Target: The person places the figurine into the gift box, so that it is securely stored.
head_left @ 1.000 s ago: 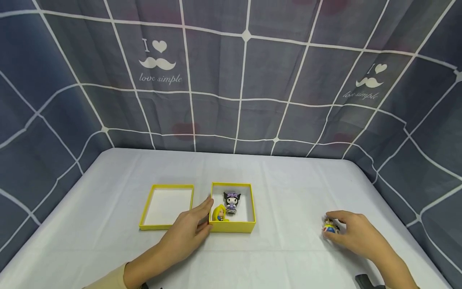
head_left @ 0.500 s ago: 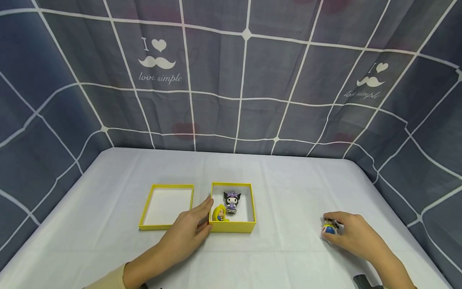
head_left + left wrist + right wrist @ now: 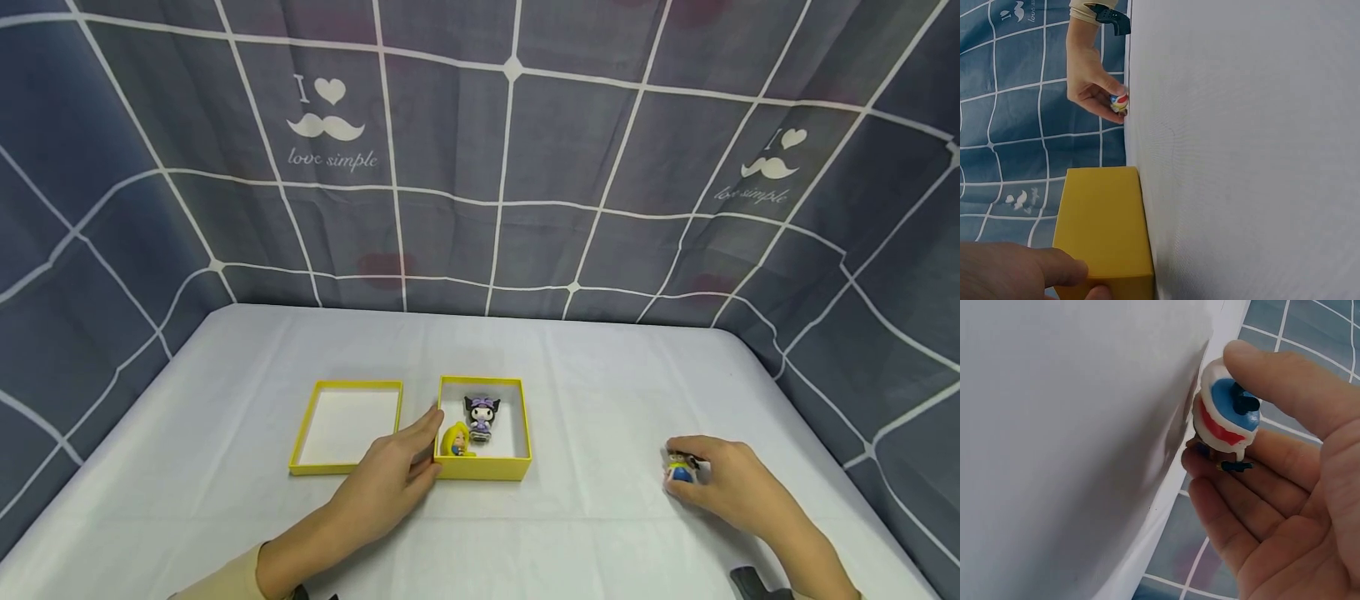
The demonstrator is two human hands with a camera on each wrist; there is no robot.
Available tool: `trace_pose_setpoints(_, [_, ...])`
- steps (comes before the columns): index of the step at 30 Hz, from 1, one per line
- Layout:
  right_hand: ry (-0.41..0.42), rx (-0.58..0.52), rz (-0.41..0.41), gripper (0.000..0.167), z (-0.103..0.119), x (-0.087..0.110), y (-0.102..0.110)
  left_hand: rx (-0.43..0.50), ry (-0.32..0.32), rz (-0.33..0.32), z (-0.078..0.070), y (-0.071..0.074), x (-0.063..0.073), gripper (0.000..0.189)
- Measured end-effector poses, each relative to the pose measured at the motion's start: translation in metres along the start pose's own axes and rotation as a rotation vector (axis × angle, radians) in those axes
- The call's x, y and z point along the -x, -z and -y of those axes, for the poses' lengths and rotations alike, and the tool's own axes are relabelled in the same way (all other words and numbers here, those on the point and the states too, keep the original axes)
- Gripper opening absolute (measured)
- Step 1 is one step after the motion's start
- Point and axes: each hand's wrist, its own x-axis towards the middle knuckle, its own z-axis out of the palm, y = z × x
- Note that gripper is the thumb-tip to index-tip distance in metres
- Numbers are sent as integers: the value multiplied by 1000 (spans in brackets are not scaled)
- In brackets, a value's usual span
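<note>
In the head view my left hand (image 3: 386, 479) rests against the left side of a yellow open box (image 3: 482, 469), its fingers fairly straight and its thumb at the front corner. Inside that box are a figurine with black ears and a purple outfit (image 3: 481, 418) and a yellow-haired figurine (image 3: 457, 442). Far to the right, my right hand (image 3: 731, 483) pinches a small figurine (image 3: 681, 468) between thumb and fingers, close over the table. The right wrist view shows this figurine's blue, red and white underside (image 3: 1229, 415) and its dark little feet; its head is hidden.
A shallow yellow-rimmed box lid (image 3: 347, 384) lies left of the box, inner side up. White cloth covers the table (image 3: 585, 400). A grey checked curtain (image 3: 450, 233) stands behind and along both sides. A dark strap end (image 3: 750, 583) shows at the right wrist.
My right hand has shifted slightly left with the figurine in its grip. The left hand, box and lid stay put.
</note>
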Motion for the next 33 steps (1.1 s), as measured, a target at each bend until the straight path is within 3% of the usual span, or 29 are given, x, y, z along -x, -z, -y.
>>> trace_pose_setpoints(8, [56, -11, -52, 50, 6, -3, -2, -1, -5, 2, 0, 0, 0, 64])
trace_pose_setpoints(15, [77, -11, -36, 53, 14, -9, -4, -6, -6, 0, 0, 0, 0, 63])
trace_pose_setpoints(33, [229, -34, 29, 51, 56, -33, -13, 24, 9, 2, -1, 1, 0, 63])
